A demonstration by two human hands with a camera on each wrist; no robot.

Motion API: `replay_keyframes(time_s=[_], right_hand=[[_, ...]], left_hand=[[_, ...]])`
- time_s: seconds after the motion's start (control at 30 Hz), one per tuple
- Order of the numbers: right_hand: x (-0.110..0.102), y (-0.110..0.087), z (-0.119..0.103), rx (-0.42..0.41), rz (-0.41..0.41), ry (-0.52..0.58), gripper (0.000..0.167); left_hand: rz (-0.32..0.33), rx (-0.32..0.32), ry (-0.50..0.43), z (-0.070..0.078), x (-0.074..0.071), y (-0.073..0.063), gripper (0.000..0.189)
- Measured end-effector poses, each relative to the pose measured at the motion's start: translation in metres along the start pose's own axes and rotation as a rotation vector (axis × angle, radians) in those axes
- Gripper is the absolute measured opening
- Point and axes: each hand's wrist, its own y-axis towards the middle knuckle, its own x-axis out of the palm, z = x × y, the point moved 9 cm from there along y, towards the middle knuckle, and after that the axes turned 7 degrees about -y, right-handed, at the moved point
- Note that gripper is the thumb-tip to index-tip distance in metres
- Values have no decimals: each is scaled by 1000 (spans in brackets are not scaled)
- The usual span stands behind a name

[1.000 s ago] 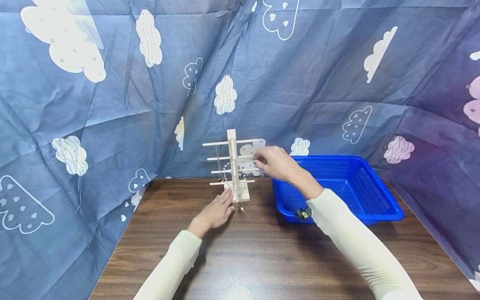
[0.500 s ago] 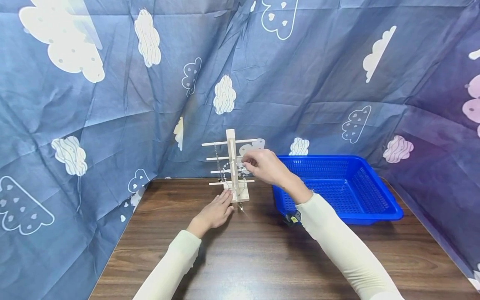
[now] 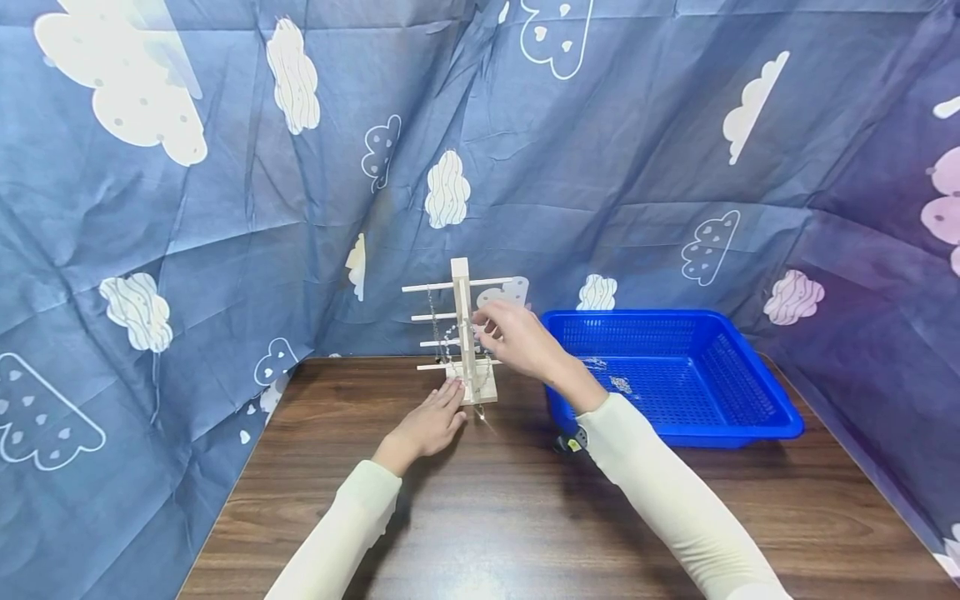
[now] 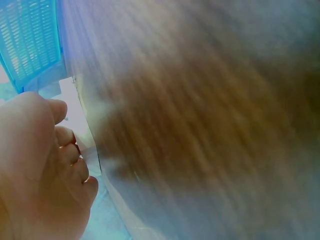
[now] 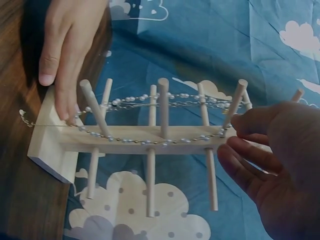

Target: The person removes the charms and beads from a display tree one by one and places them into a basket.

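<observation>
A pale wooden jewelry stand (image 3: 460,279) with several pegs stands upright at the table's back edge. My left hand (image 3: 427,423) rests on its base with fingers extended, also seen in the right wrist view. At an upper right-side peg, close to the post, my right hand (image 3: 521,340) has its thumb and fingers curled. In the right wrist view, a beaded necklace (image 5: 165,144) runs down along the post from the fingertips of this right hand (image 5: 292,160), which pinch its upper end; the contact is partly hidden. A thin chain (image 3: 433,321) hangs from the left pegs.
A blue perforated basket (image 3: 667,314) stands to the right, partly behind my right forearm. Small tangled chains (image 3: 621,384) lie in it. A patterned blue cloth (image 3: 630,192) hangs behind the wood-grain table (image 3: 480,508).
My right hand has moved left along the peg toward the post, uncovering chains in the basket. The left hand stays on the base.
</observation>
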Motion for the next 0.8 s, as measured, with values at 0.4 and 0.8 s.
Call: replay_keyframes(time_s=[0.4,0.8], right_hand=[[14,-2,10,59,15,67,23],[20,-1,13,73,59,39,12]], left_hand=[[-5,-8,-2,-1,2,0,60],[6,-10,-15,0,0,0,60]])
